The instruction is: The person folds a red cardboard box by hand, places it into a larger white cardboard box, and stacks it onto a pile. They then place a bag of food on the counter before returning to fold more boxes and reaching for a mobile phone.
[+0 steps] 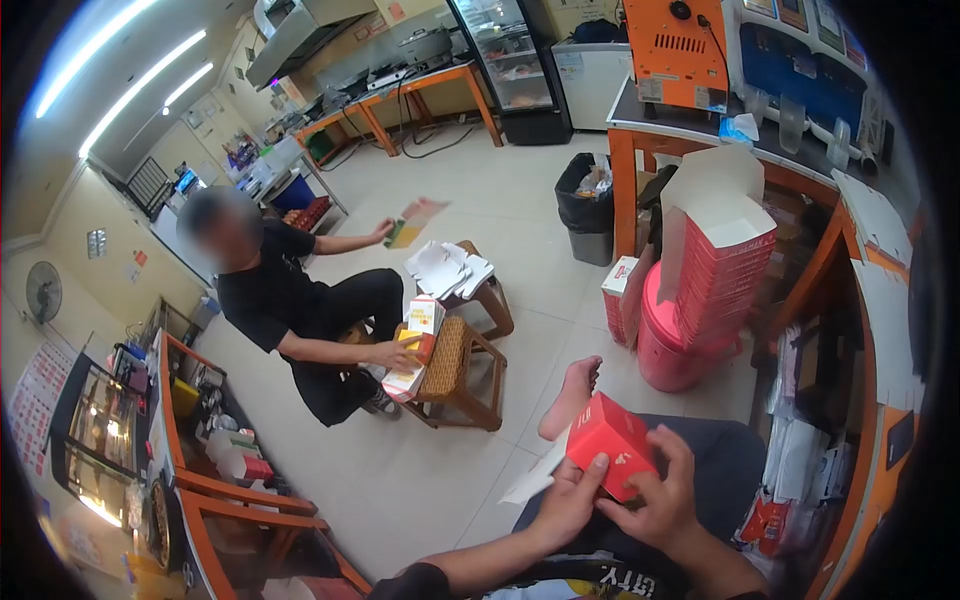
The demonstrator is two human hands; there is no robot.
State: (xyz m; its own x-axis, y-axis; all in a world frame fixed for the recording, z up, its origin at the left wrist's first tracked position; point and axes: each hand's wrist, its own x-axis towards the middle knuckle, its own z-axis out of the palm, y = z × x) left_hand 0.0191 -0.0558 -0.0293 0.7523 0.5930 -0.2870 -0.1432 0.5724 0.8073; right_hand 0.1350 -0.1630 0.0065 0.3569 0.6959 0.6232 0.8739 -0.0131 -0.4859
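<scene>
A food shop's kitchen: big pots (424, 46) by a stove, a glass-door fridge (512, 70), a lit food case (98, 440).

Lit brightly from white ceiling tubes (145, 93) at upper left, burned out there. Glowing warm inside display case (92, 440), lower left. Bowed fisheye-style toward edges, black at corners. Motion-smeared at paper (418, 222) near seated person (262, 300); blurred over head (218, 228).

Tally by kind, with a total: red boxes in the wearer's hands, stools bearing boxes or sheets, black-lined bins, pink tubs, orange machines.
Red box in left hand and right hand: 1
Front stool and rear stool: 2
Black-lined bin: 1
Pink tub: 1
Orange machine: 1
Total: 6
</scene>
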